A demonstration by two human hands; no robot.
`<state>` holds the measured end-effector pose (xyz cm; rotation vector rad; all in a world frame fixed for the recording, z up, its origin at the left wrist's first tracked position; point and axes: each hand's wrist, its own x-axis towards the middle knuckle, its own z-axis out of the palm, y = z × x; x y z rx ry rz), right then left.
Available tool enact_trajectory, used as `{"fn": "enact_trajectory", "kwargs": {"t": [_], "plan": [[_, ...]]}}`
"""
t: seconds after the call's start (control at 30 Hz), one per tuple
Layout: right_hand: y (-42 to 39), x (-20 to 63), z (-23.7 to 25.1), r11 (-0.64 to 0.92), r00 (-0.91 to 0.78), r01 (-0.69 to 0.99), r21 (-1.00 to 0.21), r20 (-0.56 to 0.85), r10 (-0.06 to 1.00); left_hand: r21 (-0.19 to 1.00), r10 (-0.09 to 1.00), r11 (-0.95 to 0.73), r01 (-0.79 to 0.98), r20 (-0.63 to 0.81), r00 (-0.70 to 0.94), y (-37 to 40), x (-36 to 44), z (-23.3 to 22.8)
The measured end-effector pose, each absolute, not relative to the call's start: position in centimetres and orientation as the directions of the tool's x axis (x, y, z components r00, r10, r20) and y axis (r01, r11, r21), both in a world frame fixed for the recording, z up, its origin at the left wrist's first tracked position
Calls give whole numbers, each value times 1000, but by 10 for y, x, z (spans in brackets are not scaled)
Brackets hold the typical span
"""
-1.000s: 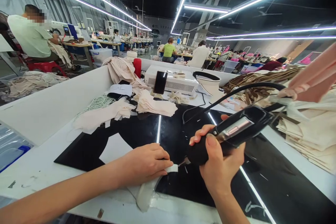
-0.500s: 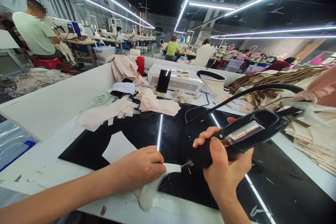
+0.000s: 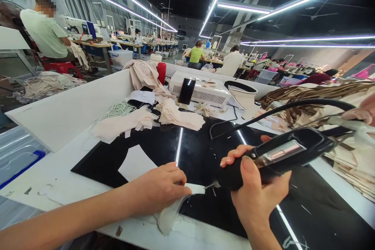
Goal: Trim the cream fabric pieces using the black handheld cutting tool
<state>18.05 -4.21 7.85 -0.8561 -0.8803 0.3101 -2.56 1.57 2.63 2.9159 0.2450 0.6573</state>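
My left hand [image 3: 164, 185] is closed on a white fabric piece [image 3: 197, 188], its fingers pinching it near a narrow end on the black board [image 3: 205, 156]. The rest of the piece curves down below my hand toward the front table edge. My right hand [image 3: 258, 187] is wrapped round a black corded hand cutter [image 3: 281, 156] with a silver side panel. Its thin metal tip points left, at or very close to the fabric's end; I cannot tell whether they touch. Just behind my left hand lies a flat white piece [image 3: 137, 164].
Pale fabric stacks [image 3: 180, 115], a phone [image 3: 186, 90], a white vented box [image 3: 202, 88] and a red cone [image 3: 161, 73] stand at the back. A blurred other hand [image 3: 363, 113] is by the cable at right, near piled fabric [image 3: 351, 164]. Co-workers sit beyond.
The view has shifted slightly, so the scene sits a little further right. My right hand and the cutter have edged right. Less of the fabric's end shows past my left fingers.
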Motion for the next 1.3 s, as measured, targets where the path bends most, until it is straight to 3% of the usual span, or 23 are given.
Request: {"fn": "enact_trajectory", "kwargs": {"t": [0.53,1.3], "plan": [[-31,162,84,631,597,2,-776,507,621,145,188,-980,136,452,872,13,-26,21],[-34,171,81,651,612,28,-758,528,589,167,191,-977,129,442,877,13,-27,20]]}}
